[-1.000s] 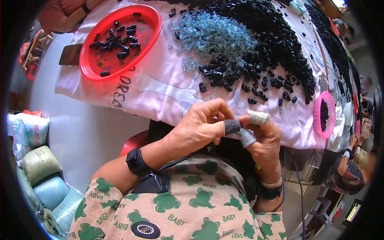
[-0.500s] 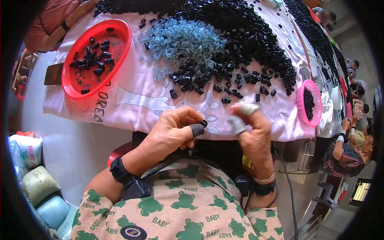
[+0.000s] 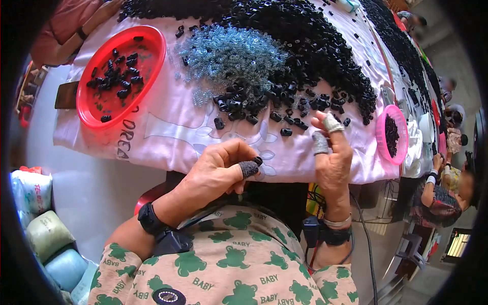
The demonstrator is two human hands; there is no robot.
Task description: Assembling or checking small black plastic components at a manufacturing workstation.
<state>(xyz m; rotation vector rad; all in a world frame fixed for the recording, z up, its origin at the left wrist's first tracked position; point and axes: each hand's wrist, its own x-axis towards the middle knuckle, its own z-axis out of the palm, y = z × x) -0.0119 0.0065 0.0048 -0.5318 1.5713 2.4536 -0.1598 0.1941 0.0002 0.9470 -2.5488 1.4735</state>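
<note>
My left hand (image 3: 216, 170) pinches a small black plastic piece (image 3: 258, 160) between its wrapped thumb and forefinger, just off the table's near edge. My right hand (image 3: 333, 160), thumb and forefinger wrapped in pale tape, is stretched out over the cloth with nothing seen in it. Its fingertips are just short of several loose black plastic pieces (image 3: 321, 103). Beyond them spreads a large heap of black pieces (image 3: 325, 56). A pile of small clear bluish springs (image 3: 234, 53) lies in front of that heap.
A red tray (image 3: 81, 109) with some black pieces stands at the left on a pinkish-white cloth (image 3: 168, 147). At the right sits a pink basket (image 3: 404, 134) of small black parts. Another person's arm (image 3: 76, 40) rests at the far left. A black cable (image 3: 363, 239) hangs at right.
My right hand has moved away from the left, to the right and slightly forward, toward the loose black pieces. The left hand keeps its pinch, almost in place.
</note>
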